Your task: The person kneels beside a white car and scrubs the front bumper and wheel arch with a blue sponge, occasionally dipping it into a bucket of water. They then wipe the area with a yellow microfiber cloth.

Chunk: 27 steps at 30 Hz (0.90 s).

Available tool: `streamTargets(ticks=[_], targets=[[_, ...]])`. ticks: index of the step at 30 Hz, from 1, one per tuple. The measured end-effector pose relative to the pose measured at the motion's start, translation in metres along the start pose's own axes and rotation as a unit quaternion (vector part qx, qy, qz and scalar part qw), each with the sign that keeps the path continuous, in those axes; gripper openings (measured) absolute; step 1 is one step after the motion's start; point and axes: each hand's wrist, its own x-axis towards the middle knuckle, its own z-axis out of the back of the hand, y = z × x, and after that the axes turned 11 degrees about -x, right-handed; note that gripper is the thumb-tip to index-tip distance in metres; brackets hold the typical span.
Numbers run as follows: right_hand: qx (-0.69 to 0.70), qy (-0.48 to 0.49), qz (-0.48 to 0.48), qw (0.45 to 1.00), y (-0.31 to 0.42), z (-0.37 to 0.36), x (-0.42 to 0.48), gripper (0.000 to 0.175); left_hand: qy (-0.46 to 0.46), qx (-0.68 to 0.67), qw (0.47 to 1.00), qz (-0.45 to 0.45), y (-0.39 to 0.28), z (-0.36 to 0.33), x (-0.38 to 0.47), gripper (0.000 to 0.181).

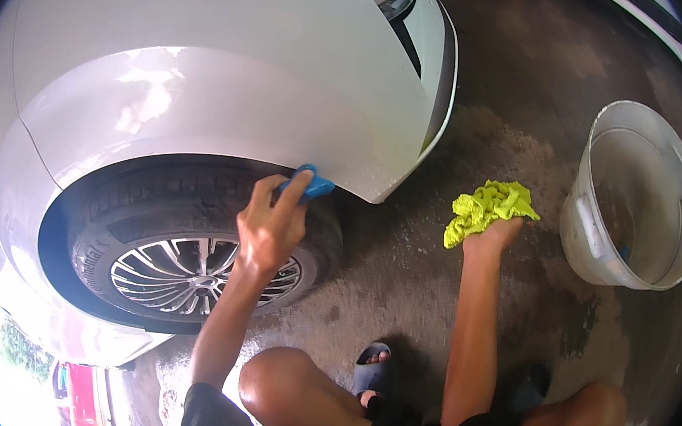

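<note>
A white car's painted body panel [234, 102] curves over a Continental tire [148, 205] with a multi-spoke alloy wheel [166, 276]. My left hand [274, 225] grips a small blue object [317, 187], perhaps a clay bar or a sponge, at the edge of the wheel arch near the panel's lower corner. Partly hidden by the fingers, its exact kind is unclear. Out over the floor, to the right of the car, my right hand [494, 234] holds a crumpled yellow-green cloth [491, 207], which covers most of the fingers.
A whitish plastic bucket [576, 238] stands on the wet, stained concrete floor [395, 293] at the right. My bent knees and sandalled feet are below. Part of another white vehicle [659, 34] shows at the upper right, and something red [86, 398] at the lower left.
</note>
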Motion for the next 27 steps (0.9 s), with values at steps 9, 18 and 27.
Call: streamTargets(ticks=[9, 18, 27], targets=[[-0.026, 0.017, -0.003, 1.0, -0.001, 0.005, 0.002, 0.042, -0.099, -0.003, 0.994, 0.043, 0.004, -0.008, -0.01, 0.048], [-0.012, 0.011, -0.005, 1.0, -0.001, 0.005, 0.002, 0.041, -0.158, -0.041, 0.984, 0.078, 0.002, -0.018, -0.012, 0.043], [-0.01, 0.005, 0.001, 1.0, -0.002, 0.004, 0.004, 0.041, -0.295, -0.06, 0.948, 0.105, 0.009, -0.016, -0.005, 0.037]])
